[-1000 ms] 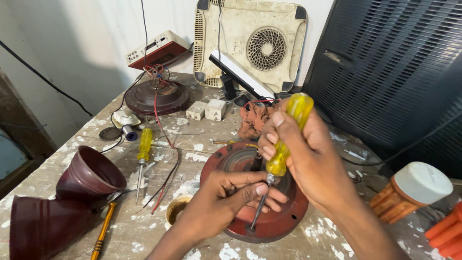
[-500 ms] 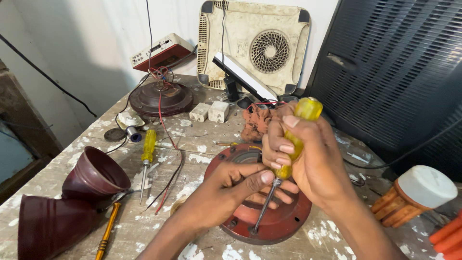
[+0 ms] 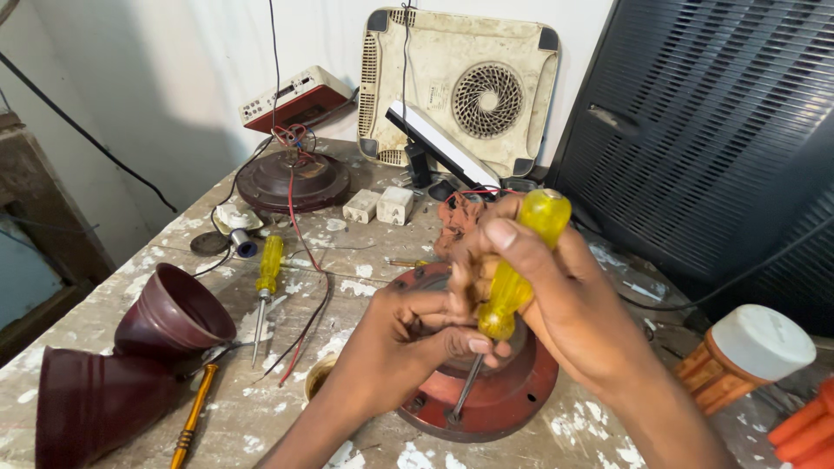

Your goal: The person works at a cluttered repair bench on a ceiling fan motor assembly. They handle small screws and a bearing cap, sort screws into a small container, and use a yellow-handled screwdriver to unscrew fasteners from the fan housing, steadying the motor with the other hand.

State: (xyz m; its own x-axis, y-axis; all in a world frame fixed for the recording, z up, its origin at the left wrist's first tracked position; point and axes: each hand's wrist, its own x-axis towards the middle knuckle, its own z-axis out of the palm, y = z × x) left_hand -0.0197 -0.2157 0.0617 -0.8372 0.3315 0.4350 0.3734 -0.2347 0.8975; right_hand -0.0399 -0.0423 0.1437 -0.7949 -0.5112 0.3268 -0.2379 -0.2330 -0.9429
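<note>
Bench (image 3: 130, 287), paint-flecked, as I view it left to right:

- Far left: maroon funnel-shaped housing (image 3: 122, 365); orange-handled tool (image 3: 193, 417) beside it.
- Left of centre: spare yellow-handled screwdriver (image 3: 266, 287) lying flat; red and black wires (image 3: 304, 287) trailing to a dark round base (image 3: 293, 181).
- Centre: red round plate (image 3: 504, 395), flat on the bench. My left hand (image 3: 408, 343) rests on it, grip pinched around the shaft.
- Right of centre: my right hand (image 3: 565, 304), grip clenched on the yellow screwdriver (image 3: 519, 265), tip at the plate's rim. Plate not yet off, I judge.
- Far right: white-capped spool (image 3: 747, 356).
</note>
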